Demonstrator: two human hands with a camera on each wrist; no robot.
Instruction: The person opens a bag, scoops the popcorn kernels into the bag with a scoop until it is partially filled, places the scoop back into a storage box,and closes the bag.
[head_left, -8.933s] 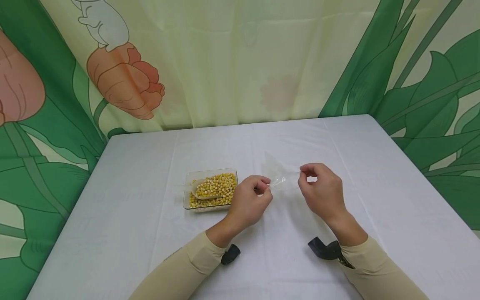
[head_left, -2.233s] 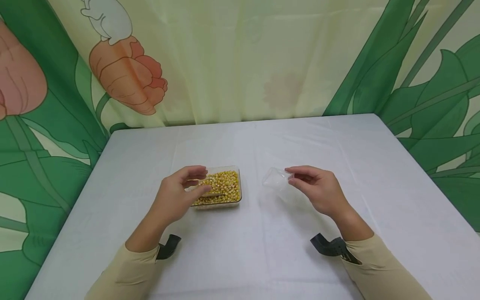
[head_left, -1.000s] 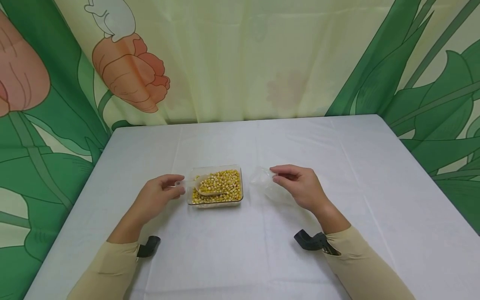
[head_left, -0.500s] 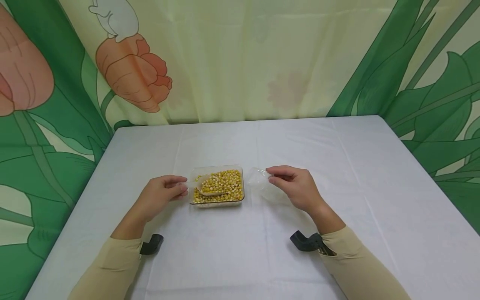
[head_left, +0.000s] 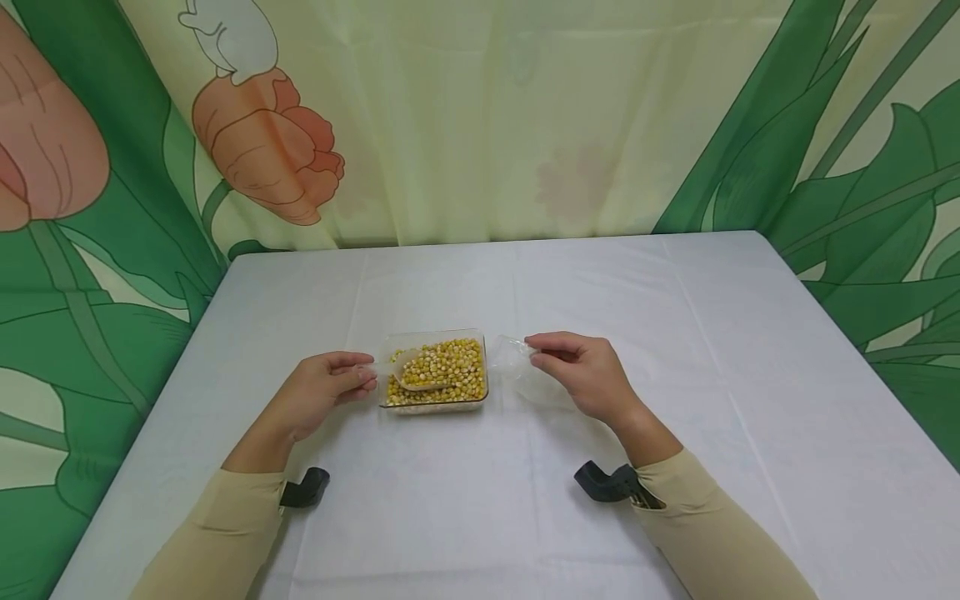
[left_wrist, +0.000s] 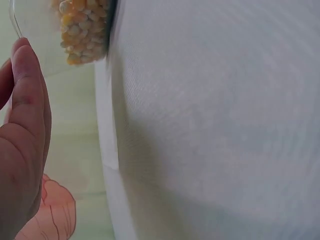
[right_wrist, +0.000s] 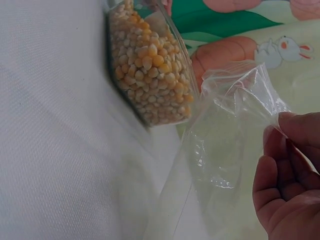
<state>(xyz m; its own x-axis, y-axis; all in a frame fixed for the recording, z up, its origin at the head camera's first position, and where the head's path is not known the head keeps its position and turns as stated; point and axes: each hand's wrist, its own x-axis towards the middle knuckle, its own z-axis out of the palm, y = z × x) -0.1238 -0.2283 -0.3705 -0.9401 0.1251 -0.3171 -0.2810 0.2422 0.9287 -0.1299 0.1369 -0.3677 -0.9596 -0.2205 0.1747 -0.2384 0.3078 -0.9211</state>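
A clear rectangular container of yellow corn kernels sits mid-table. On the kernels lies a clear scoop, its bowl full of corn and its handle pointing left. My left hand pinches that handle between thumb and fingers; in the left wrist view the hand has the clear edge at its fingertips. Right of the container, my right hand pinches the top edge of a clear plastic bag. In the right wrist view the thin bag hangs down beside the container, with no corn visible inside.
A white cloth covers the table. Behind it hangs a curtain printed with leaves, flowers and a rabbit. A black wrist-worn piece shows at the left sleeve, another black piece at the right.
My left hand has let go of the bag, moved left over the container and taken hold of the scoop's handle. My right hand has carried the bag leftward, closer to the container.
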